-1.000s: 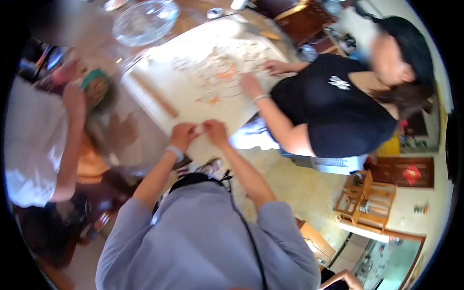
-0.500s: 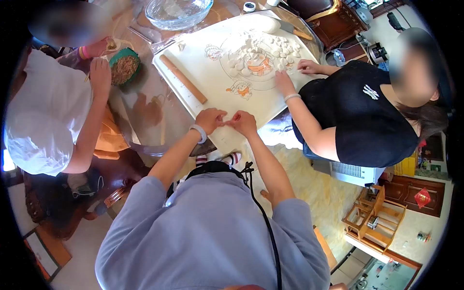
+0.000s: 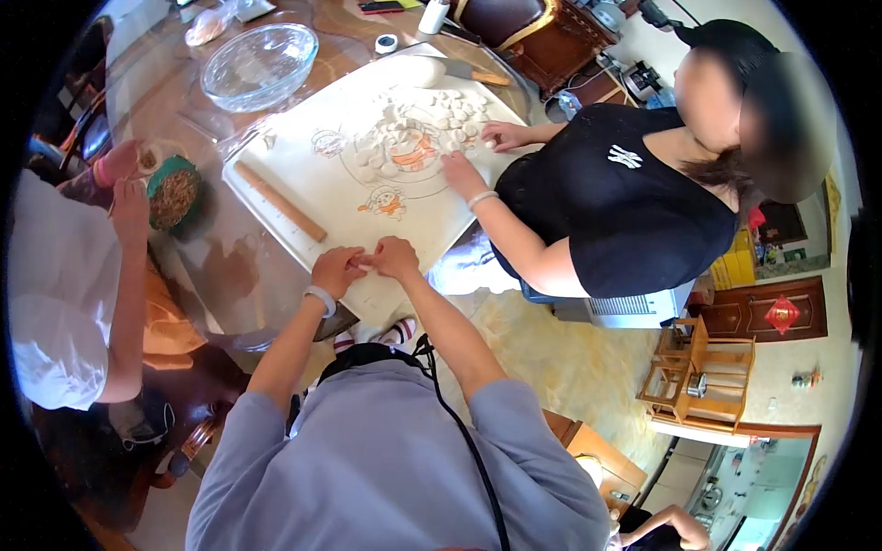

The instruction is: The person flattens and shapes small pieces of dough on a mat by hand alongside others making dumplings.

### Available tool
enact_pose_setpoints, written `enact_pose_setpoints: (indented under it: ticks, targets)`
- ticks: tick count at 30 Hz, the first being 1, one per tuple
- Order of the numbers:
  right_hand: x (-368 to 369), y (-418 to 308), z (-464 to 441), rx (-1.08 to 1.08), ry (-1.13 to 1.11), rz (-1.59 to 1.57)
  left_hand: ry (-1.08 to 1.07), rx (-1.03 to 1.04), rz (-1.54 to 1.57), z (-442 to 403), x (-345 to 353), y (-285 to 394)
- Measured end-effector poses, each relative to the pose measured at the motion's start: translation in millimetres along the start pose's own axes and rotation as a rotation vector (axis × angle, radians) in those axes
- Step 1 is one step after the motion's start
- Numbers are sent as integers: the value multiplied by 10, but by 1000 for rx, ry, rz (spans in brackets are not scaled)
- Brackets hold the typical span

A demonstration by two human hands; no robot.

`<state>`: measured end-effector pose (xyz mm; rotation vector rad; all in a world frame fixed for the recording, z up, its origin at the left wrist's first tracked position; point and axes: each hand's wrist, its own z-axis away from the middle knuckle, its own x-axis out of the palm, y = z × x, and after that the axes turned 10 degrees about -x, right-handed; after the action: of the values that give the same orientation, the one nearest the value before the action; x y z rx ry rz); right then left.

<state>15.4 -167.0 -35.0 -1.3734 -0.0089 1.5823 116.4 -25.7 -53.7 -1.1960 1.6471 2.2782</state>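
My left hand [image 3: 337, 269] and my right hand [image 3: 395, 257] meet over the near corner of a white pastry mat [image 3: 322, 179]. Both have their fingers pinched on a small piece of dough [image 3: 366, 267], which the fingertips largely cover. A wooden rolling pin [image 3: 280, 202] lies on the mat beyond my left hand. Farther back, many flattened dough pieces [image 3: 450, 112] are scattered over floury printed drawings. Behind them sits a large smooth lump of dough [image 3: 409, 72], with a wooden-handled knife [image 3: 476, 73] beside it.
On the right, a person in black [image 3: 588, 184] has both hands at the mat's edge. To the left, a person in white [image 3: 69, 285] holds a green bowl [image 3: 175, 193] of brown filling. A clear glass bowl [image 3: 259, 66] stands behind the mat.
My view has swung right, so the table and people appear farther left. My hands stay pinched together at the mat's near corner. Another person's arm now shows at the lower right.
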Motion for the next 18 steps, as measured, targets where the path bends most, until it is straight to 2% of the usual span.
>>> enact_pose_setpoints:
  ticks: [1, 7, 8, 9, 12, 15, 18]
  targets:
    - [-35, -1, -30, 42, -78, -96, 19, 17, -12, 29, -48, 58]
    - [21, 86, -81, -79, 60, 39, -18, -36, 70, 3, 11, -12]
    - [-34, 84, -79, 4, 3, -157, -7, -17, 53, -19, 1, -15]
    - [-19, 174, -85, -23, -6, -190, 4, 0, 38, -22, 4, -14]
    - [-113, 24, 4, -25, 4, 6, 5, 0, 50, 20, 5, -20]
    - [-131, 45, -67, 88, -92, -176, 11, 9, 37, 26, 11, -36]
    - [-98, 14, 7, 65, -49, 14, 6, -3, -19, 49, 7, -28]
